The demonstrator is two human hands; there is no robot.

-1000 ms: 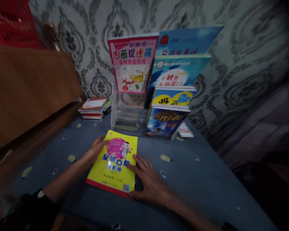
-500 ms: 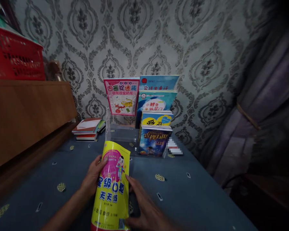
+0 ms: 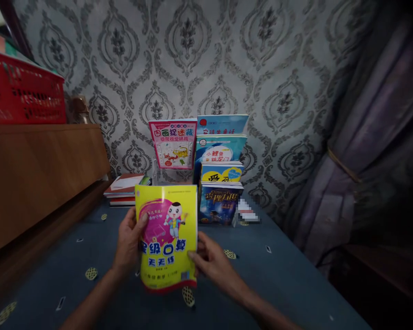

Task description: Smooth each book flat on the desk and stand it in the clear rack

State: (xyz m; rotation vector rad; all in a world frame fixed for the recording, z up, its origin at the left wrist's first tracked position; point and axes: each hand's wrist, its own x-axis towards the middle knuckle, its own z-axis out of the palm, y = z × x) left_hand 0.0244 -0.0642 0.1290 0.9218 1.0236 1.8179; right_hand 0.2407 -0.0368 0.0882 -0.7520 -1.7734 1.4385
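A yellow workbook (image 3: 168,238) with a cartoon child and a magenta patch on its cover is held upright between my hands. My left hand (image 3: 131,238) grips its left edge, thumb on the cover. At the lower right edge, my right hand (image 3: 211,259) pinches it, thumb in front and fingers behind. Just beyond stands a clear tiered book rack (image 3: 154,174), partly hidden by the workbook. A pink picture book (image 3: 175,144) stands in its back left. Blue books (image 3: 222,146), a yellow book (image 3: 222,172) and a dark blue book (image 3: 220,206) fill the right side in steps.
A small stack of books (image 3: 125,185) lies left of the rack. A red basket (image 3: 27,91) sits on a wooden cabinet (image 3: 44,178) at left. A tied curtain (image 3: 340,183) hangs at right. The table (image 3: 261,284) has a dark blue cloth; patterned wallpaper rises behind.
The workbook has been raised and turned to face me more squarely, its cover flatter. My right hand has moved up along its right edge. The view has shifted slightly.
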